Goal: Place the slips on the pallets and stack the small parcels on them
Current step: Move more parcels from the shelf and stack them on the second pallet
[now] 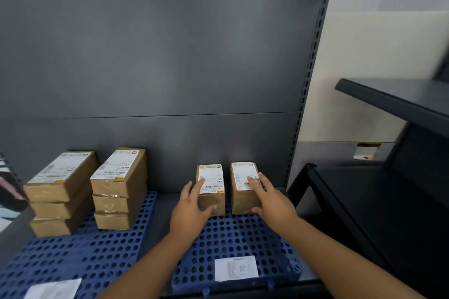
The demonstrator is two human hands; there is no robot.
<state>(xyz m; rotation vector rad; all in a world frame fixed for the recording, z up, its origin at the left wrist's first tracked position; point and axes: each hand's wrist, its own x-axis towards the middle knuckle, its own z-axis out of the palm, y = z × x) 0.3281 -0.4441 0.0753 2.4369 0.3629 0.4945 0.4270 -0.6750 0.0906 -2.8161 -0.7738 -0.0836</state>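
Observation:
Two blue perforated pallets lie on a grey shelf. On the right pallet [243, 233] two small brown parcels stand side by side at the back. My left hand [192, 209] grips the left parcel [211, 199], thumb on its front, fingers on its label. My right hand [269, 199] rests on the right parcel [243, 192] the same way. A white slip [236, 268] lies at this pallet's front. The left pallet [80, 252] carries two stacks of three parcels, the far-left stack [59, 194] and the second stack [120, 189], plus a slip [52, 289] at its front corner.
A tall grey back panel [158, 60] with a slotted upright [313, 56] closes off the rear. Another dark shelving unit [393, 153] stands close on the right. Some dark clutter [9, 189] sits at the far left edge.

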